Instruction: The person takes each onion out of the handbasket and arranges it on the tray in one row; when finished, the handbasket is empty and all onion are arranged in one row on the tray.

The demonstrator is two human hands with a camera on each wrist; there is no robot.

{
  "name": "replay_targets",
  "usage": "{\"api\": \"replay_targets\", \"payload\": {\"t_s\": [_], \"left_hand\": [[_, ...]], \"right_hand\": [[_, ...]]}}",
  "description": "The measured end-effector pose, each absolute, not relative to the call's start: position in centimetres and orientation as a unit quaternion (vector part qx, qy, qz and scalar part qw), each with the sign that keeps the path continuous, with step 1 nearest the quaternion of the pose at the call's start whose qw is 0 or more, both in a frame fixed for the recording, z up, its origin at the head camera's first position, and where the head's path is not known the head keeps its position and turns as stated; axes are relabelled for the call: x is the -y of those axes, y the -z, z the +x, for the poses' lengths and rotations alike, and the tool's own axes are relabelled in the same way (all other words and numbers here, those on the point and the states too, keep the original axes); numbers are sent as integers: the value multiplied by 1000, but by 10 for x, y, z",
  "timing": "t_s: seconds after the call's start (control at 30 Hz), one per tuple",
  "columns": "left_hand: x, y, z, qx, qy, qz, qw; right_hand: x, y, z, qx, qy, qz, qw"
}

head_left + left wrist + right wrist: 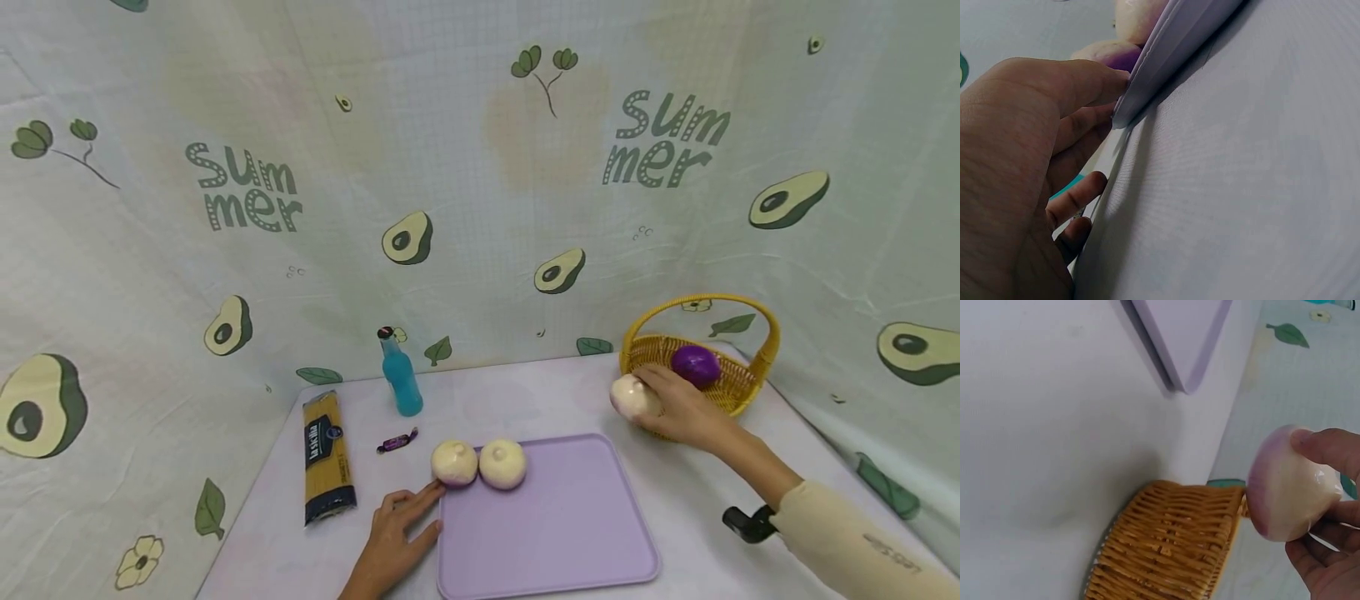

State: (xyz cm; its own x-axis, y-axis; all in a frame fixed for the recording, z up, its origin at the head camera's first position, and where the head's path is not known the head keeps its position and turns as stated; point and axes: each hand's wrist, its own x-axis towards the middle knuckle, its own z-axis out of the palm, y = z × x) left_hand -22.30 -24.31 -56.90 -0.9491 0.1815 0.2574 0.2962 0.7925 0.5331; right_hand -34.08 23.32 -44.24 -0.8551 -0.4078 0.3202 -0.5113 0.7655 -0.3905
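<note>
In my right hand (675,406) I hold a cream turnip (635,398) with a purple tinge, in front of the left side of a yellow wicker basket (738,400). The right wrist view shows thumb and fingers around the turnip (1288,487), above the basket's woven wall (1166,544). A dark purple round vegetable (696,367) lies in the basket. My left hand (397,533) touches the left edge of a lilac tray (555,533), its fingers loosely extended. Two more turnips, one left (453,463) and one right (503,464), sit side by side at the tray's far left corner.
A pasta packet (327,458) lies on the left of the white table. Behind the tray are a small purple-wrapped candy (397,441) and an upright blue bottle (402,379). The basket's tall handle (701,298) arches upward. A printed curtain (480,167) hangs behind.
</note>
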Motion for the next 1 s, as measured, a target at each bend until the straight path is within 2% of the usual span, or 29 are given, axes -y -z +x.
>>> {"api": "replay_targets", "payload": {"t_s": [1.0], "left_hand": [[244, 567, -223, 945, 292, -126, 78]], "right_hand": [[-177, 461, -317, 919, -241, 296, 98]]}}
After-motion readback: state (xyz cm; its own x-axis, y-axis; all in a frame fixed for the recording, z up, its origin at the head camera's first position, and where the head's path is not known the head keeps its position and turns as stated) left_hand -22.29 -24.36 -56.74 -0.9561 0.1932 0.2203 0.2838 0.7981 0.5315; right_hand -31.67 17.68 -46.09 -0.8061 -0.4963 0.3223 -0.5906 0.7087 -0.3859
